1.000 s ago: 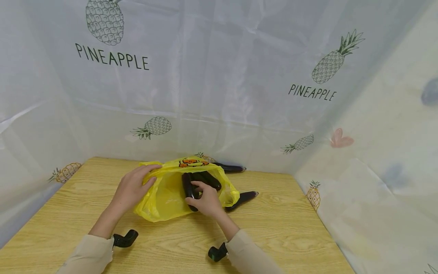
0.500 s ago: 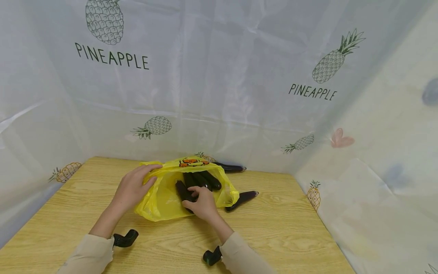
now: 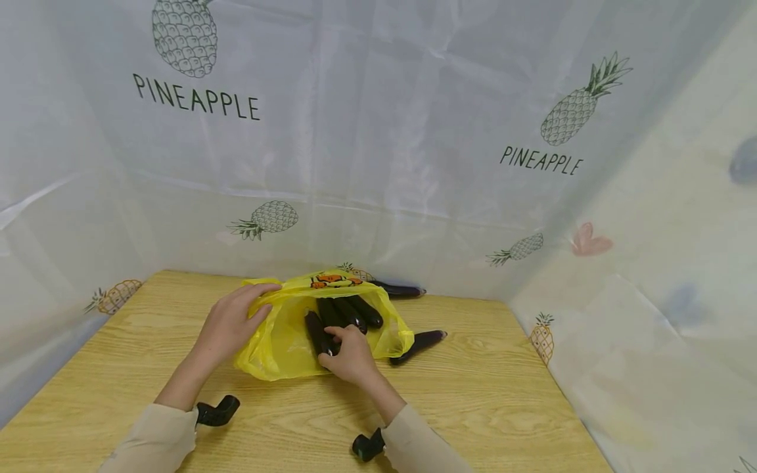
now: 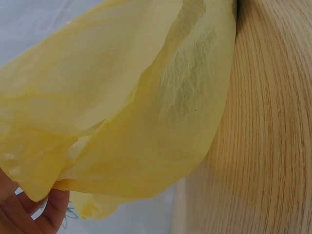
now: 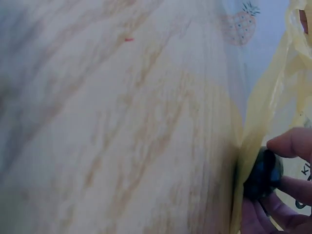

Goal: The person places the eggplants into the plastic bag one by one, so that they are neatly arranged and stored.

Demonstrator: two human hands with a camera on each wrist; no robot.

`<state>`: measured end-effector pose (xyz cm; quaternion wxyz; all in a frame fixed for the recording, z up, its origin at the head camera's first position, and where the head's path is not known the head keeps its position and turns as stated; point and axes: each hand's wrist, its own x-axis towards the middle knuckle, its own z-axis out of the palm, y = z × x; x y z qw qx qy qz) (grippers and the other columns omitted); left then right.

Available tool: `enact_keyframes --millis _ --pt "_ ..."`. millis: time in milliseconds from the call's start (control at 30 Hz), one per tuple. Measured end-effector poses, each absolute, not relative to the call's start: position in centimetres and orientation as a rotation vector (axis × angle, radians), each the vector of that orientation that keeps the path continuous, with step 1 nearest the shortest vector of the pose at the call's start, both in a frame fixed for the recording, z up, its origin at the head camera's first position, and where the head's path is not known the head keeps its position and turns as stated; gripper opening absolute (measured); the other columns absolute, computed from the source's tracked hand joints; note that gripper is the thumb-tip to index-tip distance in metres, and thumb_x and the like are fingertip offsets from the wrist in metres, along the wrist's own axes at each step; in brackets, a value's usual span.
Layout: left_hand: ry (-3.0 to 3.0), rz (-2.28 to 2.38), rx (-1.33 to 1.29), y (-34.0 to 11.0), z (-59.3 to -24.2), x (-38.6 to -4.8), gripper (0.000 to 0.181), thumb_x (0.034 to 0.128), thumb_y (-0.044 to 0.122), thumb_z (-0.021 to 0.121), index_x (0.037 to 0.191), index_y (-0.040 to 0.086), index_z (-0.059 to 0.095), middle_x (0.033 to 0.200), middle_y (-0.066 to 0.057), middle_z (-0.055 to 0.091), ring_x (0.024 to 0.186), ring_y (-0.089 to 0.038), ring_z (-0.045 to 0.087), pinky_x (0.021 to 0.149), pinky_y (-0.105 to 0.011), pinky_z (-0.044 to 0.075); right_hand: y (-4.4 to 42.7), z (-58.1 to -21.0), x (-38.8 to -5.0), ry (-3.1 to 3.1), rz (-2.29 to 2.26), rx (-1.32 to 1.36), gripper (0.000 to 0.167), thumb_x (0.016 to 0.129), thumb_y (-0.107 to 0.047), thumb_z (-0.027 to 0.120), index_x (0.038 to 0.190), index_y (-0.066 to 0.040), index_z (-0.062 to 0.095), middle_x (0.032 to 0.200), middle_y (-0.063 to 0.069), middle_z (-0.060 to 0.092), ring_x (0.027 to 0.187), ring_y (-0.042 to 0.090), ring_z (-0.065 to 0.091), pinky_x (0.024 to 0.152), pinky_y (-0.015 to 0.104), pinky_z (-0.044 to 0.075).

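Observation:
A yellow plastic bag [image 3: 278, 358] lies on its side with its mouth spread toward me. My left hand [image 3: 229, 323] holds the bag's left edge, the film pinched between thumb and fingers in the left wrist view. Inside the mouth, my right hand [image 3: 353, 355] grips a long dark eggplant [image 3: 316, 330] near its close end. That shiny rounded end [image 5: 267, 173] shows between thumb and fingers in the right wrist view. Several other dark eggplants [image 3: 368, 312] lie side by side deeper in the bag, partly hidden by its upper film.
One eggplant [image 3: 418, 346] lies on the wooden table [image 3: 473, 394] just right of the bag. Another eggplant [image 3: 399, 290] is behind the bag, against the pineapple-print curtain [image 3: 378, 164]. Black wrist-worn mounts [image 3: 219, 411] stick out from both sleeves.
Within the bag, my right hand has shifted the eggplant slightly to the left and toward me, apart from the others, which now show more. The left hand stays at the bag's edge.

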<state>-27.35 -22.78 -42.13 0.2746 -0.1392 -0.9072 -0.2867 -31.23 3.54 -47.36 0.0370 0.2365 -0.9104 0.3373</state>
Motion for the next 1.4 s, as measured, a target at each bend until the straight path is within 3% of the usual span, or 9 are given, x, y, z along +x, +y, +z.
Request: enact_keyframes --millis 133,467,1400 --pt "-2.444 -0.762 -0.374 -22.7 -42.1 -27.4 0.041 0.103 0.011 0.071 0.143 0.016 0.067 0.141 -0.014 0.068 0.119 -0.04 0.069 0.094 -0.062 0.057 3.7 -47.3 -31.1 -2.81 1.056 0.746 0.058 0.086 -0.016 0.08 0.142 -0.007 0.068 0.109 0.007 0.064 0.09 0.014 0.055 0.074 0.029 0.048" --pt "-2.431 -0.741 -0.38 -22.7 -42.1 -27.4 0.041 0.1021 0.009 0.072 0.142 0.015 0.067 0.138 -0.015 0.07 0.113 -0.039 0.071 0.089 -0.06 0.059 2.7 -47.7 -31.8 -2.777 1.048 0.653 0.052 0.089 -0.027 0.085 0.137 -0.009 0.072 0.096 0.0 0.06 0.08 0.01 0.049 0.068 0.026 0.046" --pt "-2.44 -0.763 -0.389 -22.6 -42.3 -27.3 0.041 0.1026 0.01 0.072 0.143 0.016 0.066 0.141 -0.013 0.069 0.118 -0.039 0.069 0.093 -0.062 0.058 0.9 -47.8 -32.7 -2.722 1.012 0.465 0.044 0.089 -0.035 0.089 0.125 -0.012 0.076 0.087 -0.003 0.056 0.073 0.01 0.048 0.063 0.025 0.044"
